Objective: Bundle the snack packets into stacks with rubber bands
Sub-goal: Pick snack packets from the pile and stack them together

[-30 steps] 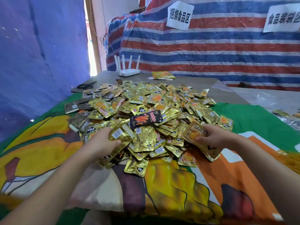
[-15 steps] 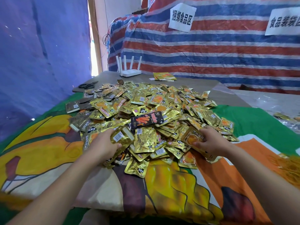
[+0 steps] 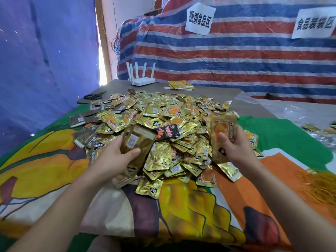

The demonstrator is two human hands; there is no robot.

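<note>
Both hands have lifted off the heap of gold packets [image 3: 163, 124]. The left hand [image 3: 116, 157] grips a packet stack [image 3: 138, 142], thumb across its front; the right hand [image 3: 234, 148] holds another packet [image 3: 222, 131], thumb pressing its face.

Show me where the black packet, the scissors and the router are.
black packet [image 3: 167, 133], head view, on its printed front.
scissors [image 3: 94, 96], head view, on the dark handles.
router [image 3: 142, 82], head view, on its white body below the antennas.
</note>
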